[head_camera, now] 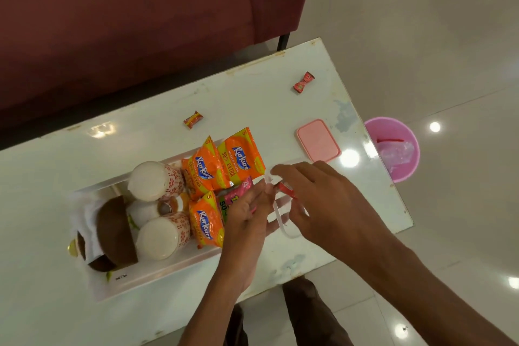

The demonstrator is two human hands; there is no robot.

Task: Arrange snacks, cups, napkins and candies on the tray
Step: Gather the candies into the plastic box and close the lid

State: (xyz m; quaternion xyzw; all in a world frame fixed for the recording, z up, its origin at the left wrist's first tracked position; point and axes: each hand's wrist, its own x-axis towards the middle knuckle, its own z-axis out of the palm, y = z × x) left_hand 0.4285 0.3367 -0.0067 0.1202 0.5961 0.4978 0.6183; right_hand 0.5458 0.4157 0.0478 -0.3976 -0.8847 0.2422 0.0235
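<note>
A white tray (157, 272) lies on the white table (252, 98). It holds paper cups (154, 181) on their sides, napkins (90, 216), brown round items (115, 230), three orange snack packets (238, 160) and a pink packet (238, 194). At the tray's right end stands a clear plastic box (283, 226). My left hand (248, 216) rests flat beside this box, fingers spread. My right hand (317, 196) pinches a red wrapped candy (286, 188) just above the box. Two more red candies (193, 119) (303, 82) lie loose on the table farther away.
A pink lid (318, 140) lies on the table right of the tray. A pink bin (393, 149) stands on the floor past the table's right edge. A dark red sofa (126, 22) runs along the far side. My legs show below the near edge.
</note>
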